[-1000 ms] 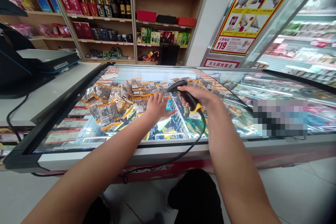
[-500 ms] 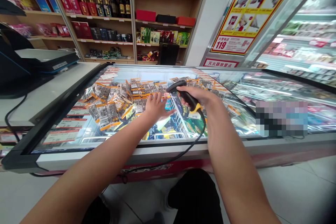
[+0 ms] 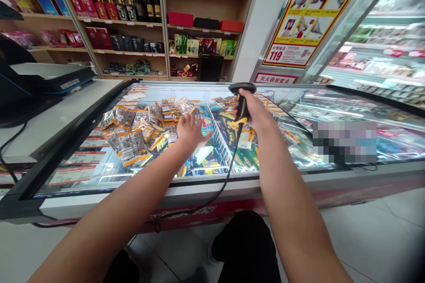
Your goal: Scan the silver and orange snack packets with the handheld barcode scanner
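My right hand (image 3: 248, 108) is wrapped round the yellow-and-black grip of a handheld barcode scanner (image 3: 243, 105), its head raised above the glass top. A black cable hangs from the grip's lower end. My left hand (image 3: 190, 130) is over the glass lid, fingers bent and thumb spread wide to the right. Right at its fingertips lies a small clear packet with orange edges (image 3: 186, 105), tilted; whether the fingers touch it is unclear. More such packets (image 3: 133, 143) are heaped to the left, and a few (image 3: 224, 104) lie beyond the scanner.
The chest freezer (image 3: 139, 188) holds colourful frozen goods in white wire baskets (image 3: 221, 139). Price labels (image 3: 81, 158) line its left side. A counter (image 3: 109, 93) with a dark device stands left. Shelves (image 3: 206, 6) with bottles and boxes rise behind. The scanner cable (image 3: 212, 199) droops over the front edge.
The scanner has been lifted and turned more upright, away from the packets. My left hand has shifted slightly left, and a packet near its fingertips has moved left and tilted.
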The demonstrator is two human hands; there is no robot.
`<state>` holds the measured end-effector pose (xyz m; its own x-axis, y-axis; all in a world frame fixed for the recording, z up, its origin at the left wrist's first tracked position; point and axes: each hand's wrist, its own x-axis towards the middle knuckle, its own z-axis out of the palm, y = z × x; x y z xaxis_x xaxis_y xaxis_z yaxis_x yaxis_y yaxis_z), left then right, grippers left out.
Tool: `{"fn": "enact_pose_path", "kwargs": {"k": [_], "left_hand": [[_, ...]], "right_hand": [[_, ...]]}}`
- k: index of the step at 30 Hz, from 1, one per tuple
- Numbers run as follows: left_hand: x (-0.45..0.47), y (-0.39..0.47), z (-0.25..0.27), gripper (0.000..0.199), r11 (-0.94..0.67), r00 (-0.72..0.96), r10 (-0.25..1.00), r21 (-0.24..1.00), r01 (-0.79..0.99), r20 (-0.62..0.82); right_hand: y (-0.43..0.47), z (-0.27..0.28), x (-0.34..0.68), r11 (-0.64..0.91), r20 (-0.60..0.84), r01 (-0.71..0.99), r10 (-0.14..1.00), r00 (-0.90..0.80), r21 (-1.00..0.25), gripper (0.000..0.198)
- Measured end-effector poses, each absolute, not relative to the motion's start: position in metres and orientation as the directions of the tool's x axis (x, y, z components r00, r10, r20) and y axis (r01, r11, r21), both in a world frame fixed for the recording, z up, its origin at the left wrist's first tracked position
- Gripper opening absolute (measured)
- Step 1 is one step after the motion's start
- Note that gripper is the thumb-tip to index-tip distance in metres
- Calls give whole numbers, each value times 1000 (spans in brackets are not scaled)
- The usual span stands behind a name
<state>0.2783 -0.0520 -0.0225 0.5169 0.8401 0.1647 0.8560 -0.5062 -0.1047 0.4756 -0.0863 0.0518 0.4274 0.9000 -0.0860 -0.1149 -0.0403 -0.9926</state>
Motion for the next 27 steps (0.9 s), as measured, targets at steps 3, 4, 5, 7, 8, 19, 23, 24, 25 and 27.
{"fn": "enact_pose_path", "kwargs": {"k": [3, 4, 5, 7, 8, 19, 23, 24, 25, 27], "left_hand": [[270, -47, -20, 81, -503, 513, 825, -107, 858, 235], [269, -47, -20, 76, -520, 529, 805, -111, 847, 270], [269, -47, -20, 70, -547, 557, 778, -122, 828, 293], [274, -49, -20, 56, -637, 649, 697, -152, 755, 304], [280, -50, -19, 53, -697, 709, 644, -162, 699, 288], [331, -69, -14, 67, -916, 915, 401, -5, 402, 30], [308, -71, -10, 77, -823, 829, 559, -108, 558, 20], [301, -69, -8, 81, -778, 783, 622, -113, 618, 4], [295, -66, -7, 86, -725, 728, 686, -108, 681, -18], [285, -58, -6, 93, -629, 626, 778, -84, 773, -61]], "right_hand": [[-80, 52, 488, 204, 13, -271, 820, 572, -941, 31], [-78, 51, 492, 261, 33, -294, 796, 605, -919, 32], [-76, 51, 496, 309, 49, -307, 772, 634, -900, 33], [-74, 50, 501, 375, 77, -312, 737, 671, -873, 37], [-73, 49, 503, 392, 88, -308, 727, 681, -867, 38], [-72, 43, 501, 372, 62, -366, 769, 637, -853, 36], [-74, 44, 495, 289, 54, -311, 805, 591, -906, 36], [-75, 44, 493, 247, 39, -298, 825, 563, -922, 36], [-77, 44, 491, 188, 11, -286, 852, 523, -940, 35], [-81, 44, 486, 6, -90, -237, 916, 391, -972, 34]]}}
